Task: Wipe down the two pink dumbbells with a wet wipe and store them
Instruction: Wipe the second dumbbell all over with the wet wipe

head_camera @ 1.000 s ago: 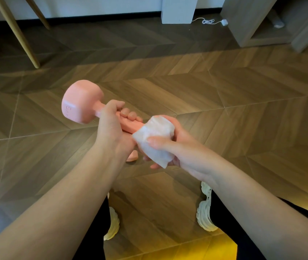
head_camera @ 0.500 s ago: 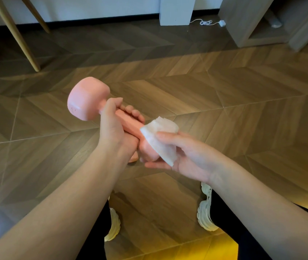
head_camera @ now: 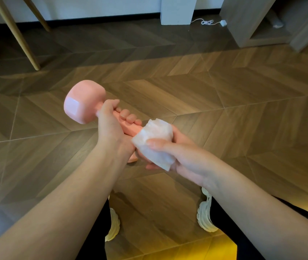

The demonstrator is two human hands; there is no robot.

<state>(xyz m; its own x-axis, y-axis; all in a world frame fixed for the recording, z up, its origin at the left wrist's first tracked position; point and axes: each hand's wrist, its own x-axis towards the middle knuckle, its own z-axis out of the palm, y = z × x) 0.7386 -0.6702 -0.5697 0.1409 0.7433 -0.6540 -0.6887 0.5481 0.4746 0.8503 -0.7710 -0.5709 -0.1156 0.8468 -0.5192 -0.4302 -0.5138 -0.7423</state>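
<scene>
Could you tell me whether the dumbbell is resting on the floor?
No, the left hand holds the dumbbell up above the floor.

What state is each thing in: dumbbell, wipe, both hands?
pink dumbbell: held above the floor, tilted.
wet wipe: crumpled, wrapped over the dumbbell's near end.
left hand: grips the dumbbell's bar.
right hand: holds the wipe round the dumbbell.

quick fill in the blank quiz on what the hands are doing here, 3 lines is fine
1. The left hand grips the handle of a ____ dumbbell.
2. The right hand holds a white ____ wrapped over the dumbbell's near end.
3. Only ____ dumbbell is in view.
Missing words: pink; wipe; one.
</scene>
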